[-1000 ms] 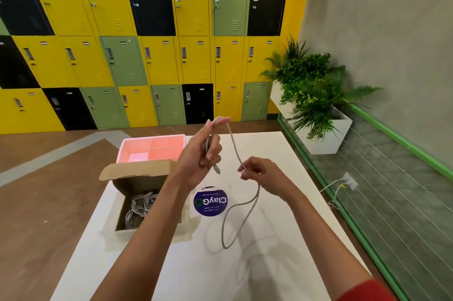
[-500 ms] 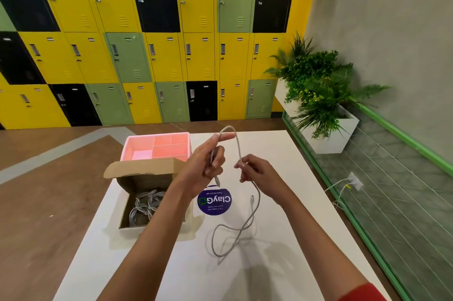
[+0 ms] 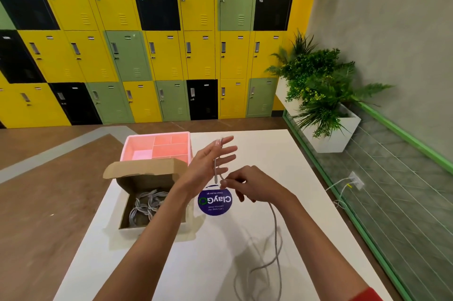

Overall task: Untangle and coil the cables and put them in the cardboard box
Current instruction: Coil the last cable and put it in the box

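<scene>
Where the white table runs nearest to me, I see the slack of a grey cable lying in loose, blurred loops on the surface, then rising toward the hands. My right hand is clenched in a pinch on that cable, fingertips meeting just below the other hand. My left hand stands upright with the fingers spread and relaxed; the cable's upper end runs up along the palm side to the fingertips, and I think thumb and forefinger are nipping it there, though the blur keeps me from being sure. The connector end hangs straight down between the two hands.

Under the hands a round blue ClayGo sticker lies on the table (its lettering reads upside down from here). Left of it, partly behind my left forearm, sits the cardboard box with its flap raised, and several grey coiled cables rest inside it. Just behind the box is a pink compartment tray. Farther off, beyond the table, stand a white planter with green plants and a wall of yellow, green and black lockers.
</scene>
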